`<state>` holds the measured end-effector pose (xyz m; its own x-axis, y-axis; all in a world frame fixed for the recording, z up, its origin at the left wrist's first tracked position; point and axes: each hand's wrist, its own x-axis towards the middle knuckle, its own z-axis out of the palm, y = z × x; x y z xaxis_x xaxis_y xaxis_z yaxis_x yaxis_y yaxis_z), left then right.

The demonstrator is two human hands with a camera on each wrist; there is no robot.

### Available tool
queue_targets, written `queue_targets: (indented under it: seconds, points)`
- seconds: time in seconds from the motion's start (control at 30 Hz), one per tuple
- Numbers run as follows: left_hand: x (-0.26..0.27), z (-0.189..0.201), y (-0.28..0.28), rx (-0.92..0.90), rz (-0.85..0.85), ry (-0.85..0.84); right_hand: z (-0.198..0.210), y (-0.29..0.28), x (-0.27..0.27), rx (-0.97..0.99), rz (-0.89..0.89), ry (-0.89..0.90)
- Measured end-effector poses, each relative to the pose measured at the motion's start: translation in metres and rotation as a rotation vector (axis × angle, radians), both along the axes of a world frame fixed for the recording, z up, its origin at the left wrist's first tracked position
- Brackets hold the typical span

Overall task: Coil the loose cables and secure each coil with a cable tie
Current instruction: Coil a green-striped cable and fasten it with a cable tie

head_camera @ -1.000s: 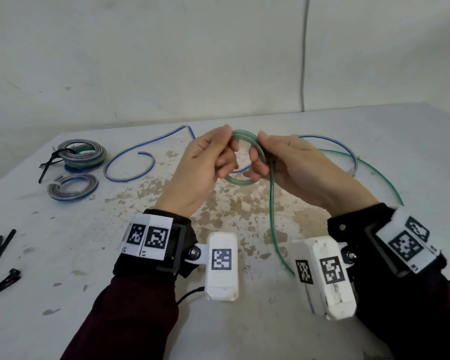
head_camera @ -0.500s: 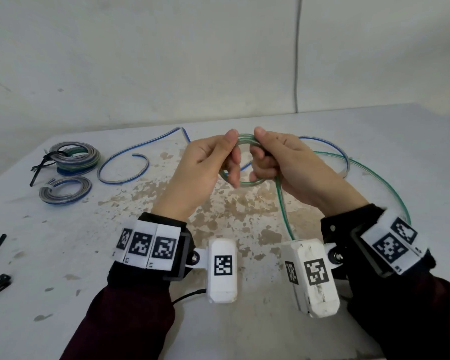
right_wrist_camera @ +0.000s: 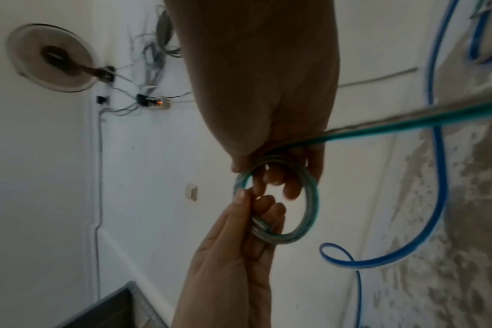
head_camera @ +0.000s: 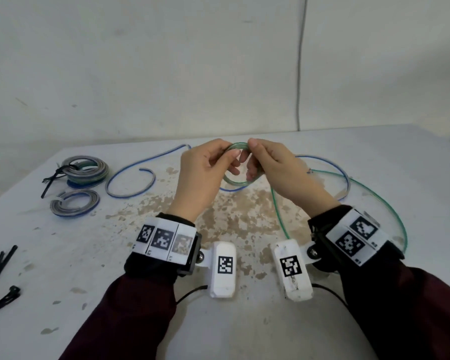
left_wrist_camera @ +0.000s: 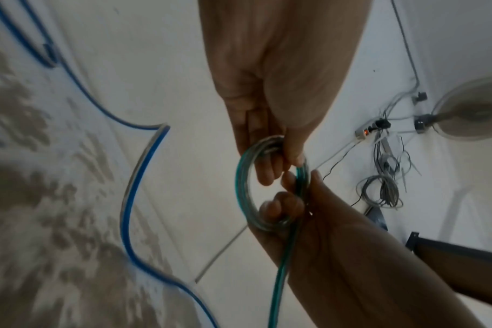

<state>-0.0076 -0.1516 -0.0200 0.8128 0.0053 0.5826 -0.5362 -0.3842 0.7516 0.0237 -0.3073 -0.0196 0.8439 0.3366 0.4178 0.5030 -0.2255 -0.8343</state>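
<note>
1. Hands meet above the middle of the stained white table (head_camera: 244,333): my left hand (head_camera: 203,175) and right hand (head_camera: 281,172) each pinch the small green-tinted clear plastic cable coil (head_camera: 235,181), held up off the surface.
2. From the head view I see the green cable's loose tail (head_camera: 379,201) run from the right hand, curving out across the table to the right.
3. Only the head view shows two finished grey-and-blue coils (head_camera: 85,168) at far left, one bound with a black tie, and spare black cable ties (head_camera: 0,276) near the left edge.
4. The left wrist view shows fingertips (left_wrist_camera: 264,175) hooked through the glossy ring.
5. The right wrist view shows the cut cable end (right_wrist_camera: 260,225) against the left fingers.
6. A loose blue-striped flat cable (head_camera: 130,175) lies in curves on the table.
</note>
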Motion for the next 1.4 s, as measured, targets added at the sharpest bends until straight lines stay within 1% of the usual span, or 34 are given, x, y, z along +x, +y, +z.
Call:
queue_targets:
  seconds: [0.1, 0.13, 0.17, 0.27, 0.37, 0.47, 0.53, 0.67, 0.73, 0.83, 0.9, 0.93, 1.0, 1.07, 1.13, 1.2, 1.27, 1.33, 1.4]
  points:
    - [0.012, 0.013, 0.004, -0.003, 0.035, -0.058, 0.009, 0.002, 0.01, 0.159, 0.138, 0.157]
    - [0.016, 0.017, 0.005, 0.013, 0.022, -0.061, 0.012, 0.001, 0.013, 0.182, 0.144, 0.159]
    - [0.02, 0.021, 0.005, 0.043, 0.001, -0.057, 0.016, -0.001, 0.016, 0.174, 0.125, 0.124]
    - [0.029, 0.03, 0.002, 0.14, -0.084, 0.008, 0.024, -0.01, 0.026, 0.013, 0.028, -0.057]
    - [0.036, 0.036, -0.003, 0.159, -0.172, 0.111, 0.03, -0.017, 0.03, -0.158, -0.043, -0.131]
    - [0.038, 0.035, -0.01, 0.15, -0.267, 0.164, 0.031, -0.02, 0.031, -0.236, -0.102, -0.218]
    - [0.041, 0.03, -0.012, 0.203, -0.261, 0.149, 0.025, -0.02, 0.031, -0.229, -0.128, -0.222]
    - [0.042, 0.014, -0.012, 0.382, -0.116, 0.0, -0.004, -0.015, 0.029, -0.143, -0.123, -0.113]
    - [0.042, 0.005, -0.011, 0.407, -0.088, -0.027, -0.016, -0.012, 0.028, -0.075, -0.067, -0.016]
    - [0.038, -0.002, -0.008, 0.325, -0.033, -0.058, -0.019, -0.011, 0.022, 0.111, 0.067, 0.177]
    - [0.032, -0.004, -0.007, 0.26, -0.001, -0.07, -0.016, -0.008, 0.016, 0.204, 0.141, 0.249]
    - [0.028, -0.006, -0.007, 0.242, 0.005, -0.065, -0.013, -0.005, 0.013, 0.227, 0.148, 0.262]
    - [0.023, -0.009, -0.004, 0.212, -0.015, -0.024, -0.009, -0.002, 0.01, 0.193, 0.092, 0.222]
    - [0.019, -0.01, 0.0, 0.182, -0.064, 0.079, -0.006, 0.001, 0.007, 0.047, -0.002, 0.112]
    - [0.014, -0.009, 0.003, 0.203, -0.107, 0.159, -0.004, 0.002, 0.003, -0.123, -0.069, -0.023]
    - [0.011, -0.007, 0.005, 0.271, -0.096, 0.134, -0.003, 0.004, 0.0, -0.208, -0.104, -0.124]
    - [0.009, -0.006, 0.004, 0.307, -0.041, 0.047, -0.002, 0.005, -0.001, -0.219, -0.119, -0.187]
    - [0.008, -0.006, 0.001, 0.302, 0.006, -0.02, -0.002, 0.005, -0.002, -0.217, -0.121, -0.231]
    - [0.007, -0.006, -0.002, 0.266, 0.033, -0.048, -0.001, 0.002, -0.002, -0.222, -0.121, -0.237]
